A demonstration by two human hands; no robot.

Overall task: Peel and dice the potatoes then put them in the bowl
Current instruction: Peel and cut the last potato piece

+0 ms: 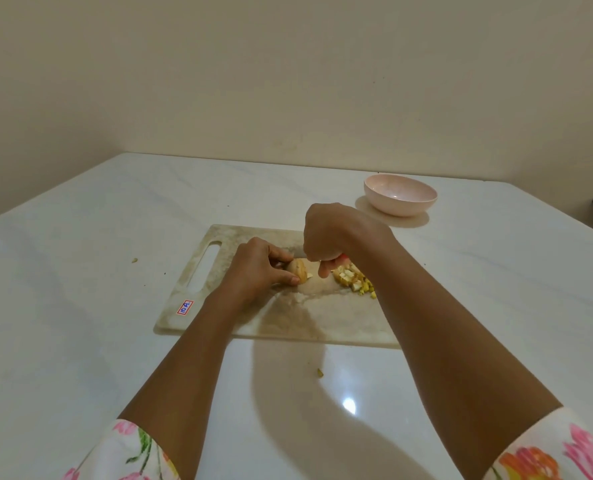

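My left hand [257, 268] pinches a brown-skinned chunk of potato [298, 269] between thumb and fingers on the pale marbled cutting board [288, 323]. My right hand [336, 237] is curled round a reddish-handled knife [342, 260], its blade mostly hidden behind my knuckles. To cut well, I judge I should tuck my left fingertips back from the cut face, press the chunk steady and bring the blade down in even slices. The heap of yellow diced potato [352, 280] lies just right of the knife, crowding the cutting spot. The round pink bowl [399, 206] stands beyond the board on the white table [80, 271], with no dice in it that I can see. A small scrap [319, 373] lies off the board.
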